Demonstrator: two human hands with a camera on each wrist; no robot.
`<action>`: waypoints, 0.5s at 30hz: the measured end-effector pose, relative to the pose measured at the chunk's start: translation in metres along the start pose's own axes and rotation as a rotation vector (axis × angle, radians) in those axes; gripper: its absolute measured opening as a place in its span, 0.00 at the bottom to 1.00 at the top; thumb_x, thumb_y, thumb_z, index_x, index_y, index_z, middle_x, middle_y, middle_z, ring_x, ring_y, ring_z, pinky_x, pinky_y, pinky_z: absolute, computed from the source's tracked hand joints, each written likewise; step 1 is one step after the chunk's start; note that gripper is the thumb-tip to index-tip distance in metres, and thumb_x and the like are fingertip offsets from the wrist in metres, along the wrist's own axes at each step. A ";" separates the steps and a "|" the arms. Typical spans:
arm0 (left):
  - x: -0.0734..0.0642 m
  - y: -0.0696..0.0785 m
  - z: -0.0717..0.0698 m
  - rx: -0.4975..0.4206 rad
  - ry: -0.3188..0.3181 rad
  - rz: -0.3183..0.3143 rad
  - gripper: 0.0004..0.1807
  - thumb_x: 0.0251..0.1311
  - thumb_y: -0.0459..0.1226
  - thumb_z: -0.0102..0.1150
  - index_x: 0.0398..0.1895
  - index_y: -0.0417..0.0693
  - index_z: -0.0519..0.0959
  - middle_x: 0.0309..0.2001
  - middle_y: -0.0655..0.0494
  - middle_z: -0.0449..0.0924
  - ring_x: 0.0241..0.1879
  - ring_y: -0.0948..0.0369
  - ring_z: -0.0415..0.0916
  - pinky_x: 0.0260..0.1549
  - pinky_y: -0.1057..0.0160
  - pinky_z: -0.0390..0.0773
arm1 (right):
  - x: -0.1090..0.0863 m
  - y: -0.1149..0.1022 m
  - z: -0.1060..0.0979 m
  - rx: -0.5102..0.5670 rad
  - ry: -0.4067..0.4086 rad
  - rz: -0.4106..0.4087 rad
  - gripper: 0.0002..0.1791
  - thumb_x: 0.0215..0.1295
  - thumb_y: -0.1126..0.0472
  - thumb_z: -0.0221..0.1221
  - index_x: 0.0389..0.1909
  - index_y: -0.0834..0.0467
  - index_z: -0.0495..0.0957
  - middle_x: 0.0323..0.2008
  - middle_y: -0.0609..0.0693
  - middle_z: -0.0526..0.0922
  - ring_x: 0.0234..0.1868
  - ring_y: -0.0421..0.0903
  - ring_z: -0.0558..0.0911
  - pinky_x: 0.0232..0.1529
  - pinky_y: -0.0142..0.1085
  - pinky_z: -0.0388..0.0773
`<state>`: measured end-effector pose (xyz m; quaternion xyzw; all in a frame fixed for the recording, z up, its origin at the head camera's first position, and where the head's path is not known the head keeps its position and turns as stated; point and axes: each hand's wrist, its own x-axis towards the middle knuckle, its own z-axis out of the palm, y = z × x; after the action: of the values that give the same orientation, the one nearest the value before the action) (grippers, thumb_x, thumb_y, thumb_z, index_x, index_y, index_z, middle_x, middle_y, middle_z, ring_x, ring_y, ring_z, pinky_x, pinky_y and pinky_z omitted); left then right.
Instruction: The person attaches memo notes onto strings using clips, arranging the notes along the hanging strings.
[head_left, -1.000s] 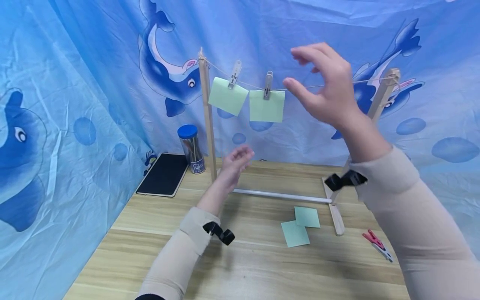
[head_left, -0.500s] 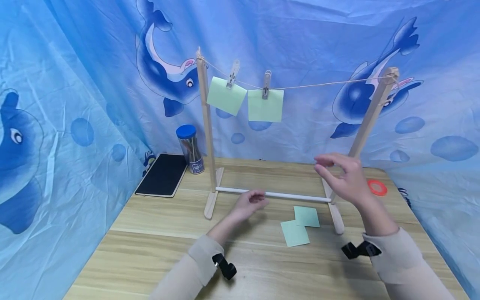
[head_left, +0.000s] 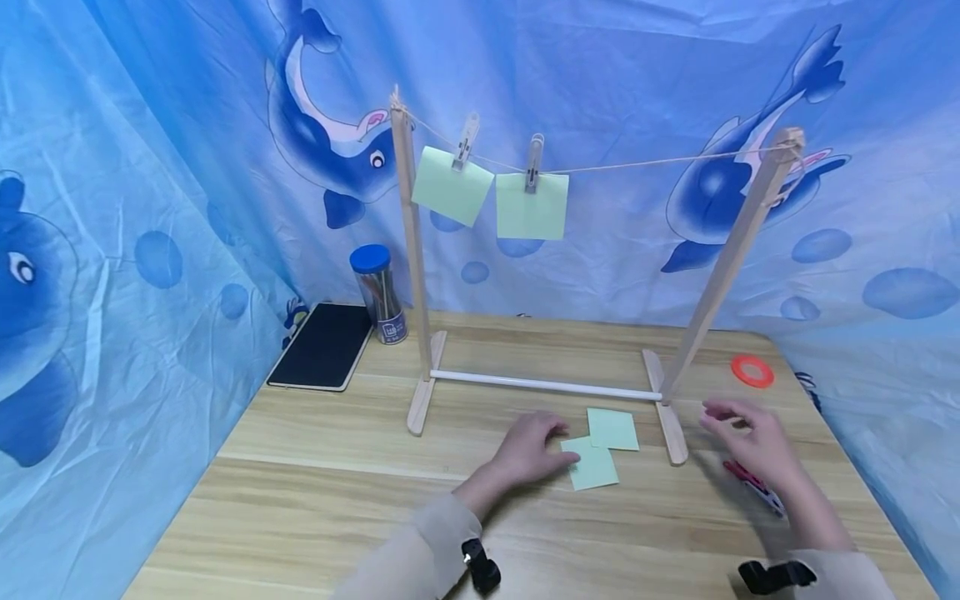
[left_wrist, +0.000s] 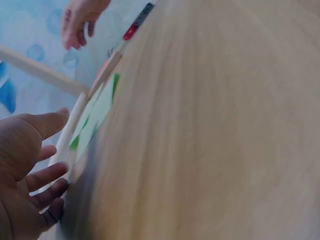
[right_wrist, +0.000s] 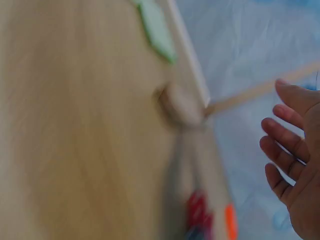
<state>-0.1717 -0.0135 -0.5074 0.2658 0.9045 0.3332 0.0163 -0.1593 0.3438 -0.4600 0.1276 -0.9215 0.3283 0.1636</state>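
Observation:
My left hand (head_left: 528, 450) is at the left edge of two overlapping green sticky notes, the nearer note (head_left: 596, 473) and the farther note (head_left: 615, 430). Its thumb overlaps the nearer note in the head view; the left wrist view (left_wrist: 22, 175) shows spread fingers holding nothing. My right hand (head_left: 759, 442) hovers over the table's right side, fingers relaxed and holding nothing. Just below it lie a red clothespin (head_left: 738, 472) and a grey clothespin (head_left: 771, 502), partly covered by the hand and forearm. Two grey clothespins, left (head_left: 466, 142) and right (head_left: 534, 162), hold green notes on a string.
The string (head_left: 645, 163) runs between a left wooden post (head_left: 410, 233) and a right wooden post (head_left: 727, 267), joined by a white bar (head_left: 540, 384). A black notebook (head_left: 322, 346) and a blue-lidded jar (head_left: 380, 296) stand back left. An orange ring (head_left: 734, 367) lies back right.
My right hand has come down from beside the string to above the loose clothespins at the right. My left hand has moved down and right, from the left post to the loose notes.

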 end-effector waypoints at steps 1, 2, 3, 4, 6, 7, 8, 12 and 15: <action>-0.001 0.002 0.002 0.061 -0.018 0.040 0.28 0.60 0.52 0.70 0.59 0.48 0.81 0.58 0.55 0.80 0.60 0.58 0.74 0.64 0.59 0.72 | -0.006 0.008 0.000 -0.016 -0.020 0.023 0.15 0.66 0.61 0.68 0.50 0.65 0.83 0.43 0.61 0.86 0.42 0.23 0.74 0.39 0.21 0.74; -0.001 0.004 0.003 0.117 -0.042 0.076 0.29 0.60 0.53 0.70 0.61 0.50 0.80 0.61 0.55 0.78 0.63 0.58 0.72 0.65 0.58 0.71 | -0.011 0.016 -0.001 -0.028 -0.040 0.046 0.17 0.65 0.60 0.69 0.51 0.65 0.83 0.44 0.61 0.86 0.43 0.22 0.73 0.39 0.21 0.74; -0.002 0.006 0.005 0.171 -0.067 0.111 0.30 0.61 0.54 0.69 0.62 0.52 0.79 0.64 0.56 0.76 0.65 0.58 0.70 0.66 0.56 0.70 | -0.017 0.023 -0.002 -0.047 -0.061 0.068 0.19 0.65 0.58 0.70 0.52 0.65 0.82 0.45 0.62 0.86 0.43 0.23 0.73 0.39 0.23 0.75; -0.004 0.007 0.007 0.227 -0.092 0.144 0.30 0.62 0.55 0.68 0.63 0.54 0.79 0.66 0.57 0.73 0.67 0.58 0.68 0.67 0.55 0.69 | -0.022 0.030 -0.003 -0.057 -0.090 0.094 0.22 0.64 0.56 0.70 0.53 0.66 0.81 0.47 0.64 0.85 0.46 0.27 0.76 0.42 0.28 0.78; -0.007 0.007 0.009 0.307 -0.130 0.209 0.28 0.63 0.56 0.65 0.64 0.56 0.79 0.69 0.58 0.71 0.70 0.58 0.65 0.68 0.54 0.68 | -0.031 0.041 -0.005 -0.072 -0.132 0.134 0.27 0.61 0.54 0.73 0.54 0.67 0.81 0.48 0.64 0.85 0.46 0.33 0.79 0.41 0.30 0.80; -0.008 0.007 0.009 0.329 -0.145 0.225 0.27 0.64 0.56 0.65 0.63 0.57 0.80 0.70 0.59 0.71 0.71 0.58 0.64 0.68 0.54 0.68 | -0.035 0.046 -0.007 -0.080 -0.157 0.157 0.29 0.58 0.53 0.74 0.54 0.67 0.81 0.48 0.64 0.85 0.45 0.35 0.80 0.40 0.31 0.81; -0.009 0.007 0.008 0.340 -0.158 0.231 0.26 0.65 0.56 0.64 0.61 0.56 0.81 0.69 0.59 0.71 0.70 0.58 0.65 0.69 0.54 0.68 | -0.039 0.049 -0.008 -0.091 -0.176 0.175 0.30 0.56 0.52 0.76 0.54 0.67 0.81 0.47 0.64 0.85 0.44 0.38 0.81 0.39 0.32 0.81; -0.008 0.003 -0.002 0.306 -0.182 0.211 0.23 0.62 0.51 0.69 0.56 0.51 0.84 0.65 0.55 0.75 0.67 0.58 0.69 0.68 0.61 0.68 | -0.052 0.061 -0.012 -0.118 -0.212 0.205 0.31 0.51 0.52 0.78 0.51 0.66 0.82 0.44 0.60 0.86 0.35 0.31 0.78 0.32 0.28 0.78; -0.006 0.001 -0.014 0.226 -0.200 0.127 0.26 0.55 0.45 0.76 0.57 0.50 0.82 0.62 0.54 0.76 0.64 0.57 0.71 0.65 0.63 0.70 | -0.056 0.066 -0.013 -0.132 -0.173 0.165 0.26 0.50 0.57 0.79 0.48 0.65 0.84 0.41 0.59 0.86 0.33 0.28 0.76 0.29 0.28 0.77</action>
<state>-0.1695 -0.0243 -0.4965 0.3546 0.9114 0.2016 0.0551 -0.1280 0.4092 -0.5092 0.0682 -0.9591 0.2671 0.0639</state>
